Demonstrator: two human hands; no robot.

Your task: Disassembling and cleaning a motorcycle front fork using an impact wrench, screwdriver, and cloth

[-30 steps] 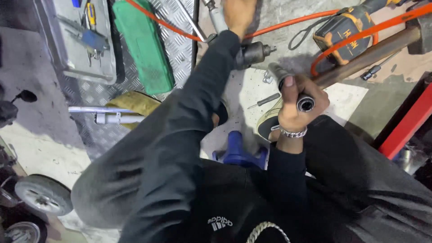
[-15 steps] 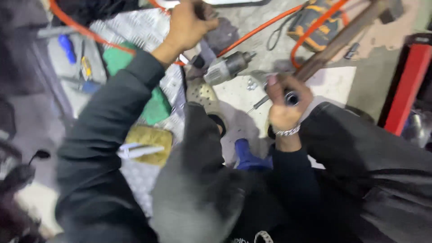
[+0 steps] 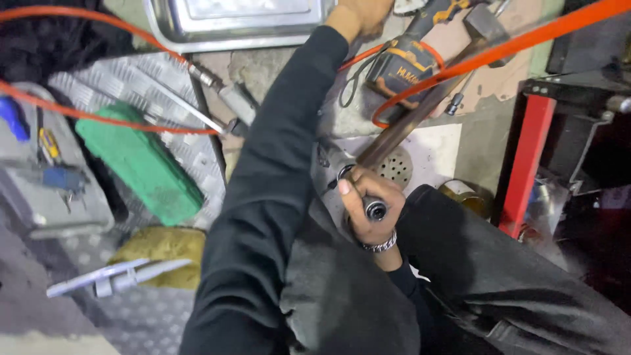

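Note:
My right hand (image 3: 369, 205), a metal bracelet on its wrist, is closed around the near end of a long brown metal bar (image 3: 411, 121). The bar slants up to the right, under an orange hose (image 3: 526, 41). A round perforated metal part (image 3: 394, 165) lies just beyond the hand. My left arm, in a black sleeve, stretches to the top edge. There my left hand (image 3: 361, 13) is partly cut off, its fingers curled, between a steel tray (image 3: 230, 29) and an orange-and-black power tool (image 3: 407, 66). What it holds is hidden.
A green case (image 3: 141, 164) lies on chequer plate at left, beside a grey toolbox (image 3: 46, 184) with small tools. A long ratchet bar (image 3: 217, 89) lies by the tray. A yellowish cloth (image 3: 164, 246) and white plastic piece (image 3: 112, 279) sit lower left. A red stand (image 3: 526, 164) rises at right.
My left hand has reached farther away, up to the tray's edge near the power tool. My right hand has kept its grip on the bar. The view has swung.

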